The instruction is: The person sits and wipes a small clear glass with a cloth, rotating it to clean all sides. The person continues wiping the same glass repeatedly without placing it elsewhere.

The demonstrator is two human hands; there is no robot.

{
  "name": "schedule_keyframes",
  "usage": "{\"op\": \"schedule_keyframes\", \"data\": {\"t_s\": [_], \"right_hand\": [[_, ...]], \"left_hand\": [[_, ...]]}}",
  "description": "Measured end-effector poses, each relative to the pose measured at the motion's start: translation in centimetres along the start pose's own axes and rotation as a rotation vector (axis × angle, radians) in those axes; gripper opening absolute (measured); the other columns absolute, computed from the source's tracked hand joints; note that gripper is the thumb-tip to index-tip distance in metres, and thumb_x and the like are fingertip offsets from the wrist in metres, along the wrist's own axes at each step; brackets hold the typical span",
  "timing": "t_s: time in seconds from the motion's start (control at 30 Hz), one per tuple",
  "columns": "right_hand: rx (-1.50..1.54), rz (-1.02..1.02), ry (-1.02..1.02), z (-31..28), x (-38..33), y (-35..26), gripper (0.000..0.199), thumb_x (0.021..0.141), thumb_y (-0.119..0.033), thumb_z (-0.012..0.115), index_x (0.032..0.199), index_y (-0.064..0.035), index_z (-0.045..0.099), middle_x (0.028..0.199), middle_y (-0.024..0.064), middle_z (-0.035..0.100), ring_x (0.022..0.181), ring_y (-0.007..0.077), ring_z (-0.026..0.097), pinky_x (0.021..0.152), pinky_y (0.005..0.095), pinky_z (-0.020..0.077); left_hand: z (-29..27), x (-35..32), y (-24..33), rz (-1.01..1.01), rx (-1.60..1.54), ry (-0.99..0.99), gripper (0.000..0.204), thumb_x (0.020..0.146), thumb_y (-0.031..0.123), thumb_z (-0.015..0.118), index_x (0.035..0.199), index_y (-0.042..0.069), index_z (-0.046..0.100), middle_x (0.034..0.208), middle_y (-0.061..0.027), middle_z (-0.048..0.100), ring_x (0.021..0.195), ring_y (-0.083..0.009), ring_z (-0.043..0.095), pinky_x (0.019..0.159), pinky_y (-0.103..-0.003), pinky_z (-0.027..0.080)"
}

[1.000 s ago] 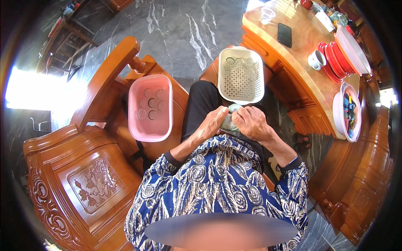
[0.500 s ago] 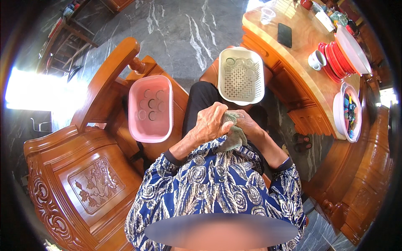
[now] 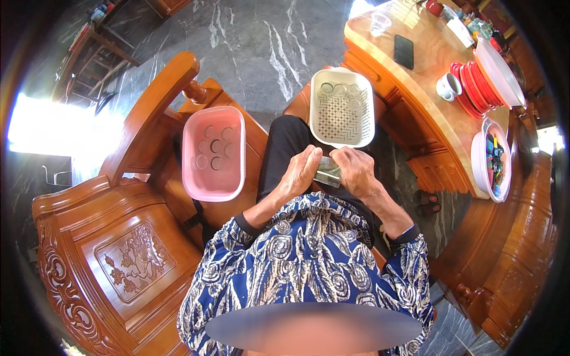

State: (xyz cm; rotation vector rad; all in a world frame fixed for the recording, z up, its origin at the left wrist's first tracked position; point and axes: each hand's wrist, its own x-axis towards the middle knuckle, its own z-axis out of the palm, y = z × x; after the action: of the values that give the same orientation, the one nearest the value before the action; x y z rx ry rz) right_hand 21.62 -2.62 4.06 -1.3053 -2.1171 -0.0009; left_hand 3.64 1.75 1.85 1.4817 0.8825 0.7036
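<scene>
Greyish-green, the small folded cloth (image 3: pixel 328 172) sits in our lap just below the white perforated basket (image 3: pixel 342 107). From the head view, our left hand (image 3: pixel 301 172) and right hand (image 3: pixel 355 171) each close their grip on it from either side. A pink tub (image 3: pixel 213 153) rests on the wooden chair (image 3: pixel 119 237) to our left.

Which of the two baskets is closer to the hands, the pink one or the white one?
The white basket, the one with the holey bottom. It sits just above both hands on the person's knees, while the pink basket rests off to the left on the wooden seat.
</scene>
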Motion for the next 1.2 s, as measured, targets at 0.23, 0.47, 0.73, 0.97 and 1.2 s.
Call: {"op": "schedule_keyframes", "data": {"t_s": [0.23,0.47,0.73,0.97,1.2], "right_hand": [[-0.11,-0.203,0.007,-0.8,0.8,0.5,0.021,0.072,-0.01,0.066,0.091,-0.0038,0.058,0.08,0.0086,0.059,0.072,0.0239,0.064,0.062,0.0324,0.051],[0.374,0.264,-0.016,2.0,0.2,1.0,0.02,0.073,-0.009,0.068,0.09,-0.0053,0.057,0.076,0.0112,0.06,0.071,0.0284,0.063,0.061,0.0353,0.0476],[1.545,0.722,-0.358,2.3,-0.2,0.5,0.017,0.087,-0.017,0.062,0.095,-0.0024,0.064,0.075,-0.0038,0.058,0.069,0.0045,0.053,0.059,0.0222,0.0434],[0.394,0.327,-0.116,0.7,-0.7,0.6,0.016,0.075,-0.009,0.066,0.089,-0.003,0.06,0.077,0.0067,0.061,0.066,0.019,0.061,0.06,0.0277,0.0479],[-0.286,-0.33,0.04,-1.6,0.3,-0.6,0.019,0.074,-0.011,0.061,0.092,-0.0061,0.057,0.078,0.0046,0.053,0.07,0.0188,0.06,0.058,0.0307,0.0485]], "left_hand": [[0.2,-0.3,0.1,-0.141,-0.137,-0.052,0.048,0.098,0.048,0.04,0.09,0.001,0.049,0.072,-0.0091,0.049,0.065,-0.0189,0.048,0.06,-0.035,0.042],[0.2,-0.6,2.5,0.17,0.206,0.126,0.035,0.097,0.038,0.046,0.1,0.003,0.048,0.076,-0.02,0.057,0.069,-0.0358,0.059,0.063,-0.041,0.046],[-0.4,-0.3,2.4,0.597,0.555,0.07,0.039,0.091,0.033,0.056,0.11,0.0,0.047,0.09,-0.0189,0.055,0.08,-0.0367,0.06,0.069,-0.041,0.05],[-0.5,-0.6,1.6,0.074,-0.008,-0.026,0.051,0.095,0.054,0.043,0.104,0.003,0.048,0.08,-0.0111,0.055,0.066,-0.019,0.058,0.059,-0.03,0.046],[-0.2,-1.4,2.5,-0.415,-0.527,-0.264,0.052,0.096,0.057,0.038,0.094,0.009,0.056,0.068,0.0054,0.046,0.051,-0.0029,0.031,0.046,-0.019,0.023]]}}
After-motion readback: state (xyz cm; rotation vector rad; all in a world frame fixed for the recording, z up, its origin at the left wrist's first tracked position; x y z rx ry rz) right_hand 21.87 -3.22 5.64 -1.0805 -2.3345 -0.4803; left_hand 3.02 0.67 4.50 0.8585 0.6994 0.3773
